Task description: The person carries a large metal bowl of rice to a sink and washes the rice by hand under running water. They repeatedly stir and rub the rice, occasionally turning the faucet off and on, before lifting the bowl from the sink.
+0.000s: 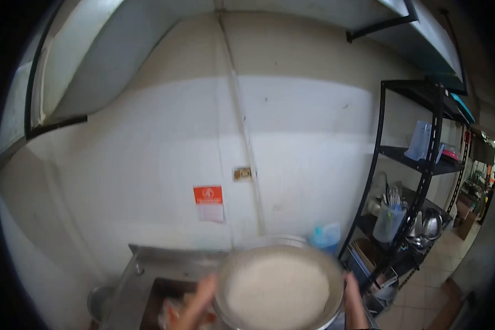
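Holding rice-filled bowl (328, 269) between left hand (199, 301), right hand (353, 297); fingers curled on opposite rims.

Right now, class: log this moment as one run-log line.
left hand: rim grip | right hand: rim grip | held: round metal bowl, white contents

Head-worn view, wall (291, 137) ahead, hands (197, 306) low
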Demonstrator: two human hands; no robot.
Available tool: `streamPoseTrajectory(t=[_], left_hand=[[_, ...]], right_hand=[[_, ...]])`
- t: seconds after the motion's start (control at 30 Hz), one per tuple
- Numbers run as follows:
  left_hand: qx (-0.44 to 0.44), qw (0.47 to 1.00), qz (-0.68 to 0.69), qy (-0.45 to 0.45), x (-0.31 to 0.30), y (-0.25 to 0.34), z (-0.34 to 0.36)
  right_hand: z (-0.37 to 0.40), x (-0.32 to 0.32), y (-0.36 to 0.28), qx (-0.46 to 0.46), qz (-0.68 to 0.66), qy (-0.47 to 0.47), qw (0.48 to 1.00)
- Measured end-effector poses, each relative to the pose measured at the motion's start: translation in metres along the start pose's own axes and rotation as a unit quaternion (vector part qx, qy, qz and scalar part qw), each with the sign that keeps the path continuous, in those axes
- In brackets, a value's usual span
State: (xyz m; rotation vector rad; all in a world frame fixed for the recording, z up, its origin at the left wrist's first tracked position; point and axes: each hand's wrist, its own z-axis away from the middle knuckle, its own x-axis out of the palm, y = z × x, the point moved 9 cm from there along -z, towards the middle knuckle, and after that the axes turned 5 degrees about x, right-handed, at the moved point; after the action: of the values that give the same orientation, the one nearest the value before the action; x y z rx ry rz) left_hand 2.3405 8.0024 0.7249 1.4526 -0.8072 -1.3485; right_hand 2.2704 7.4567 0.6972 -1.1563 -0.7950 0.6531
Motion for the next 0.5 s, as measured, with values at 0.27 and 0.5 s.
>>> streamPoseTrajectory(t=[0.27,0.5], left_hand=[[0.301,0.930,0.202,-0.066,-0.150,0.384,-0.001],[0.245,0.923,0.296,-0.003,-0.190,0.355,-0.018]], right_hand=[[0.044,0.051,-0.464,-0.459,0.083,-0.036,0.884],[0.096,0.075,-0.435,-0.370,0.195,-0.100,0.903]])
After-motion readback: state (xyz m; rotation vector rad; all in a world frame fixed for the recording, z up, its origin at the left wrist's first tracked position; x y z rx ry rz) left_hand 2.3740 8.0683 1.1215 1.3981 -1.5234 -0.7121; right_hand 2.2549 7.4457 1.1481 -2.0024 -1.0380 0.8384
